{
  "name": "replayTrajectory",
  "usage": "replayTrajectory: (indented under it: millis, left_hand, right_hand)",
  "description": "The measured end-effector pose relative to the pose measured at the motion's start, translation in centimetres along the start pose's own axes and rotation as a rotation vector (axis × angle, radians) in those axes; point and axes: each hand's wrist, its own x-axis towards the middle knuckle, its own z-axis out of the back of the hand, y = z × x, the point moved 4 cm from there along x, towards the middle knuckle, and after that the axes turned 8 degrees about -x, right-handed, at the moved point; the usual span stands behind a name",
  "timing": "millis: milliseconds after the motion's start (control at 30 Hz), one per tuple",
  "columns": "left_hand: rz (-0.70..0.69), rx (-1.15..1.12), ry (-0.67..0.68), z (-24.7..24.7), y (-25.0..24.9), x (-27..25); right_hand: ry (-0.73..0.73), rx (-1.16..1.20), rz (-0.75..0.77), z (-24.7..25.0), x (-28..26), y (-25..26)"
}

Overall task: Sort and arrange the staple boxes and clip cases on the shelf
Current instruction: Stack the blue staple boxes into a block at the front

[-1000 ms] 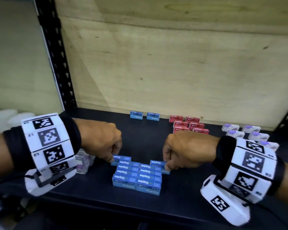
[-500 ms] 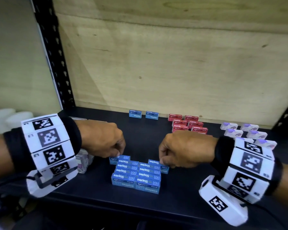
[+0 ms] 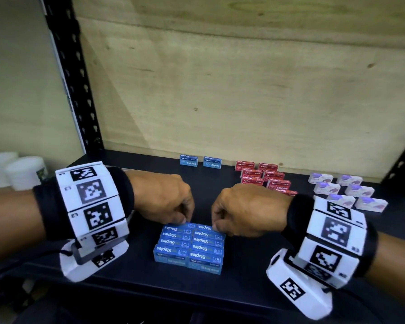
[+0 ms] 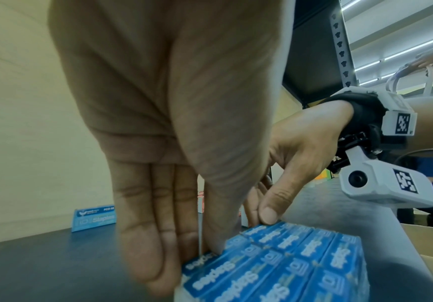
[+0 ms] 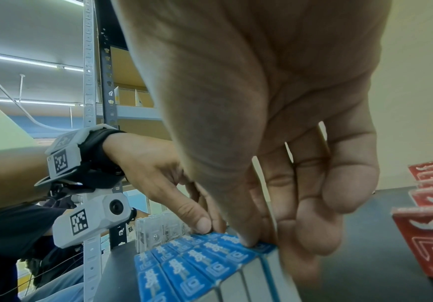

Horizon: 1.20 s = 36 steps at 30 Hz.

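A block of blue staple boxes (image 3: 189, 245) stands two wide near the front of the dark shelf (image 3: 243, 284). My left hand (image 3: 184, 220) pinches the far-left blue box (image 3: 178, 227) of the block, thumb on the near side and fingers behind it (image 4: 210, 263). My right hand (image 3: 216, 226) pinches the far-right blue box (image 3: 207, 228) the same way (image 5: 261, 248). The two pinched boxes sit side by side, in line with the rows before them. Two more blue boxes (image 3: 200, 162) stand against the back wall.
Red staple boxes (image 3: 263, 177) are grouped at the back centre-right, and white-and-purple clip cases (image 3: 347, 191) at the back right. Clear cases (image 5: 158, 229) stand left of the blue block. A black shelf upright (image 3: 73, 85) rises at the left, with white containers (image 3: 21, 171) beyond it.
Both hands have moved toward each other. The two far blue boxes, spread apart with a gap before, now sit together at the back of the block.
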Motion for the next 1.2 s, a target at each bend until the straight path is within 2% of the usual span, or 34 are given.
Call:
replayTrajectory:
  millis: [133,333,533,733,900,1200]
  left_hand:
    - [0.002,-0.021,0.007,-0.1,0.1,0.0]
    - [0.05,-0.028,-0.027,0.6,0.8,0.2]
    - [0.117,0.031,-0.108,4.1,2.9,1.9]
    - [0.243,0.131,-0.138,7.9,6.4,5.4]
    - [0.321,0.19,-0.088,8.3,9.4,8.9]
    - [0.326,0.24,-0.043,8.1,12.3,13.5]
  right_hand:
    - [-0.018,-0.011,0.0,0.0,0.1,0.0]
    - [0.037,-0.031,-0.002,0.4,0.7,-0.7]
    - [0.007,-0.076,-0.065,4.2,3.6,-3.8]
    - [-0.033,-0.133,-0.138,7.5,8.0,-7.9]
    - [-0.026,-0.139,-0.124,7.5,11.8,-10.2]
    - [0.031,-0.175,-0.092,5.3,16.6,-12.0]
